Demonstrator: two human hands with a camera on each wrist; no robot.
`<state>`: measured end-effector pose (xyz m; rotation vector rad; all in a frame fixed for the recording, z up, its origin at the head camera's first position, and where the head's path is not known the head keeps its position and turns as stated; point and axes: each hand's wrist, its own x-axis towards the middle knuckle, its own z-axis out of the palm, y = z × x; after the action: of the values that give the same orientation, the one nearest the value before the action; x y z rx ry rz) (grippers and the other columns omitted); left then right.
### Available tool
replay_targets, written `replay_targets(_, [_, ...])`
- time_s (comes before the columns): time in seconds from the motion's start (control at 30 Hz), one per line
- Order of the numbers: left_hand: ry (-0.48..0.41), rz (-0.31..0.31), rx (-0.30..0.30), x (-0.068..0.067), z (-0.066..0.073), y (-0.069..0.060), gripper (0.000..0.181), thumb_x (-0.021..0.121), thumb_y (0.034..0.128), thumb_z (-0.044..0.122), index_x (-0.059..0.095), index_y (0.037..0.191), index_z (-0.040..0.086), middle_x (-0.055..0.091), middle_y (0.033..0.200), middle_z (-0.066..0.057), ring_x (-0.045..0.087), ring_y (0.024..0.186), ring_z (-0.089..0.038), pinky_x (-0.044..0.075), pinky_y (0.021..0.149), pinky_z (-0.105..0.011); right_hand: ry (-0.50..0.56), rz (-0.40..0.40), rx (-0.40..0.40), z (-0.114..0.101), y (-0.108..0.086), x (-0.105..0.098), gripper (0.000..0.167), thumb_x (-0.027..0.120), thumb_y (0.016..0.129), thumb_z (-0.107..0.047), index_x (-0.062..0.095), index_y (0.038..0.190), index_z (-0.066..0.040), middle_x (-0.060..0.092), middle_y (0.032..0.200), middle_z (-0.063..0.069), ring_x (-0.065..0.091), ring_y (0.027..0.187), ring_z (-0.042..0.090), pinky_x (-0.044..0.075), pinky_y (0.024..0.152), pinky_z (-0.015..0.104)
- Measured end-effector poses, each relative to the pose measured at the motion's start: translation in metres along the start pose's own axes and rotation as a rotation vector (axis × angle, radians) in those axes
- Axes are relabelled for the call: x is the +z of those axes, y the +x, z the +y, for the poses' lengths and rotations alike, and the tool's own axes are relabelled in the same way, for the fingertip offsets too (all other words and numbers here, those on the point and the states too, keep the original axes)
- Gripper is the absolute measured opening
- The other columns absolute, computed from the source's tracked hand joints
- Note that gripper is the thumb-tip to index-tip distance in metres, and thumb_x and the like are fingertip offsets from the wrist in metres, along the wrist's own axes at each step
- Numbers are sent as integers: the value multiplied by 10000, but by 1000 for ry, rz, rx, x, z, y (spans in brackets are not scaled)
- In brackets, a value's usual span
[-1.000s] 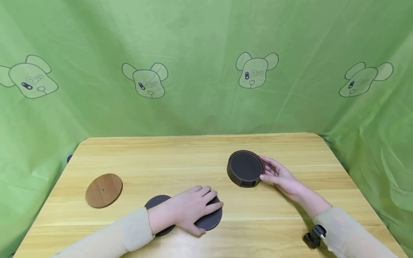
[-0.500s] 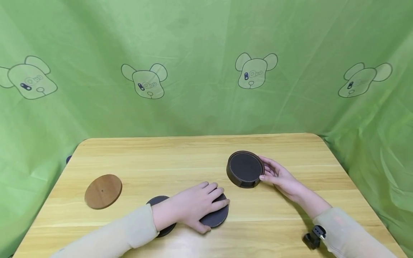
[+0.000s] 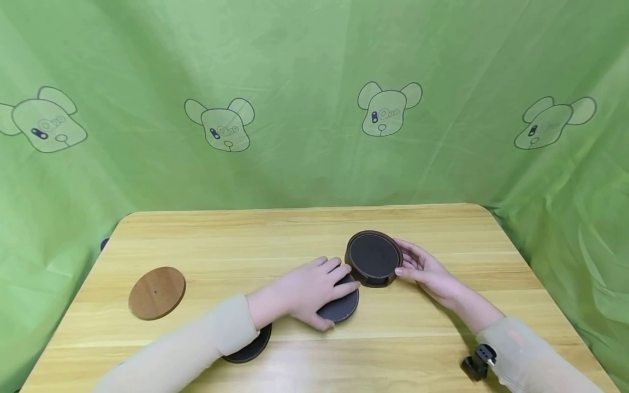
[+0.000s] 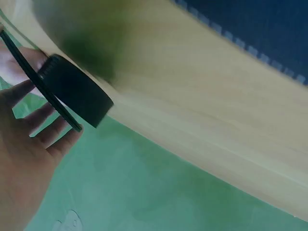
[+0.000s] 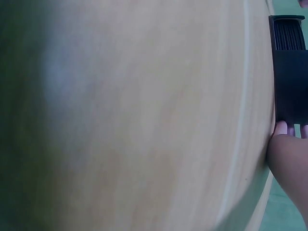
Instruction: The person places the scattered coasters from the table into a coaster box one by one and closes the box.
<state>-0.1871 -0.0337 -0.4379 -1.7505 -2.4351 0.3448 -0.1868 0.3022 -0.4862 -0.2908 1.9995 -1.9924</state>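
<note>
My left hand [image 3: 316, 292] grips a round black coaster [image 3: 341, 309] by its edges, just to the left and in front of the round dark coaster holder [image 3: 361, 275]. In the left wrist view this coaster [image 4: 42, 82] is seen edge-on and off the table, between the fingers and the hidden thumb. My right hand [image 3: 432, 275] holds the holder's right side, thumb at the rim and fingers behind. A black coaster [image 3: 374, 254] lies on top inside the holder. Through its side slot, the right wrist view shows several stacked coasters [image 5: 288, 36].
Another black coaster [image 3: 251, 345] lies on the wooden table [image 3: 236, 234], partly under the left sleeve. A brown wooden disc [image 3: 157, 293] lies at the left. Green curtains [image 3: 304, 164] stand behind the table's far edge.
My left hand has moved right and away from me with the coaster, closer to the holder. The right hand and the holder have stayed in place.
</note>
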Motion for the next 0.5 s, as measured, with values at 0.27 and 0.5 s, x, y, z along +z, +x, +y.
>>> replay_targets(0.27, [-43, 19, -53, -5, -20, 16, 962, 648, 863, 725, 391, 1647, 232, 477, 1567, -82, 468, 1422, -280, 439, 1173, -427, -3, 1, 11, 0, 0, 0, 827, 636, 983, 72, 140, 1642, 115, 581, 1380, -150, 588, 1254, -56, 467, 1059, 103])
replay_targets(0.5, [-63, 86, -72, -4, -33, 33, 924, 658, 866, 697, 426, 1626, 225, 500, 1535, -70, 489, 1376, -263, 448, 1158, -413, -3, -5, 14, -2, 0, 1, 831, 632, 989, 65, 123, 1643, 119, 568, 1388, -140, 587, 1260, -56, 467, 1062, 104])
